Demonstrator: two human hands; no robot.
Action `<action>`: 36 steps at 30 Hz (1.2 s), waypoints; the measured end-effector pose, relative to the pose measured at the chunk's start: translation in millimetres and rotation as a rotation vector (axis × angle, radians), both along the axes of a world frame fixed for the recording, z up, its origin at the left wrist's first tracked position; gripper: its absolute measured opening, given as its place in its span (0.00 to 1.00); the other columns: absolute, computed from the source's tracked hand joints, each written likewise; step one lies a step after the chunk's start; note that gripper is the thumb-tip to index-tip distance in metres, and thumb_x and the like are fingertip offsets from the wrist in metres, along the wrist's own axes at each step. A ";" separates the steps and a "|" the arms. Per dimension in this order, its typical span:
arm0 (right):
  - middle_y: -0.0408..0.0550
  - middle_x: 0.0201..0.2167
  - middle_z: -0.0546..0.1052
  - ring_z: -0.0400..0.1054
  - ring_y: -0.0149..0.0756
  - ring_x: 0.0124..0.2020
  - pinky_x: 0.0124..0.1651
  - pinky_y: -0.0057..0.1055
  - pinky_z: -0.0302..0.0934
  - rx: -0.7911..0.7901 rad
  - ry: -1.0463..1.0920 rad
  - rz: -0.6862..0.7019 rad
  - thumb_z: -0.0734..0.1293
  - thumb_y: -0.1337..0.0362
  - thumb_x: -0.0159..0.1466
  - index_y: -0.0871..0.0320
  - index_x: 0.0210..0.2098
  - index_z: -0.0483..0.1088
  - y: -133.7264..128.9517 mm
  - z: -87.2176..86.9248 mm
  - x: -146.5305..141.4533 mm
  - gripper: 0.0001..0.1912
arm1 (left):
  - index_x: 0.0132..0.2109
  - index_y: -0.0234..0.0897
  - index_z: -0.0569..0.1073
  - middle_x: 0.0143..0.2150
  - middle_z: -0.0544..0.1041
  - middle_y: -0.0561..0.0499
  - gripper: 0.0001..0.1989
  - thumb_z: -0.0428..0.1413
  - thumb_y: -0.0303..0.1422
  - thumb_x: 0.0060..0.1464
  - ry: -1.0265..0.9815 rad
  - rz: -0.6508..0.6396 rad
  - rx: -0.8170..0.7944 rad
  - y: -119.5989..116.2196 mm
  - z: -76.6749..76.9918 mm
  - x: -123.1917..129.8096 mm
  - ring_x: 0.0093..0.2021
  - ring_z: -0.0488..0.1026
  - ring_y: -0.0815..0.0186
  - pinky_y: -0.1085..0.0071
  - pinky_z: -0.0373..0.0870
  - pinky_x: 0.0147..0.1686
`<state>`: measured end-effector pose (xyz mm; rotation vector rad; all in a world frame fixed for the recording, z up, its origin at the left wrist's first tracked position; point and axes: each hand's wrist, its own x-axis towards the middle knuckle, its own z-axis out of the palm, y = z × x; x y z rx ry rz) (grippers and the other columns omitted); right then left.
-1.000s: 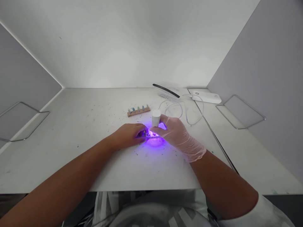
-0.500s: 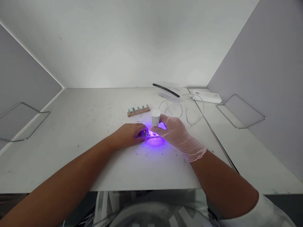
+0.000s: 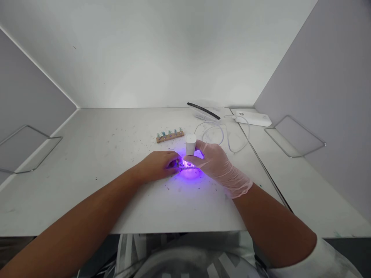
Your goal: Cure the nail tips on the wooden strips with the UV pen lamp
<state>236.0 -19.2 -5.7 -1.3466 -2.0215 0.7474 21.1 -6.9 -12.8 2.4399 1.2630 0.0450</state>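
In my right hand [image 3: 217, 164], which wears a thin pinkish see-through glove, is a small white UV lamp [image 3: 190, 144] held upright, thumb and fingers around it. Violet light from its underside falls on a narrow strip [image 3: 189, 167] with small pieces on it, too glaring to make out well. My bare left hand [image 3: 159, 165] pinches the left end of that strip, low over the table. Behind both hands lies a wooden strip [image 3: 171, 138] carrying several small bluish clear nail tips in a row.
A thin white cable [image 3: 227, 135] loops over the white table [image 3: 87, 154] to a white power bank [image 3: 252, 118] at the back right. Near the rear wall, a black curved strip [image 3: 203, 111] lies on clear plastic. Wire frames [image 3: 294, 135] project from both side walls.
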 end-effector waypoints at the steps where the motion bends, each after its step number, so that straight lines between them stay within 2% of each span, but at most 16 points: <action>1: 0.33 0.16 0.65 0.54 0.24 0.17 0.27 0.27 0.52 0.000 0.001 0.000 0.68 0.51 0.60 0.53 0.36 0.73 0.0 -0.1 0.1 0.12 | 0.39 0.39 0.72 0.33 0.73 0.53 0.12 0.52 0.42 0.56 0.000 -0.002 0.001 0.0 -0.2 -0.2 0.31 0.67 0.68 0.71 0.59 0.29; 36: 0.34 0.17 0.65 0.54 0.25 0.18 0.28 0.27 0.51 0.017 0.005 -0.014 0.68 0.53 0.59 0.52 0.37 0.74 -1.0 1.2 -0.5 0.11 | 0.38 0.39 0.71 0.33 0.73 0.53 0.12 0.51 0.43 0.57 -0.020 -0.021 0.001 0.5 -0.3 -0.9 0.30 0.66 0.68 0.71 0.58 0.28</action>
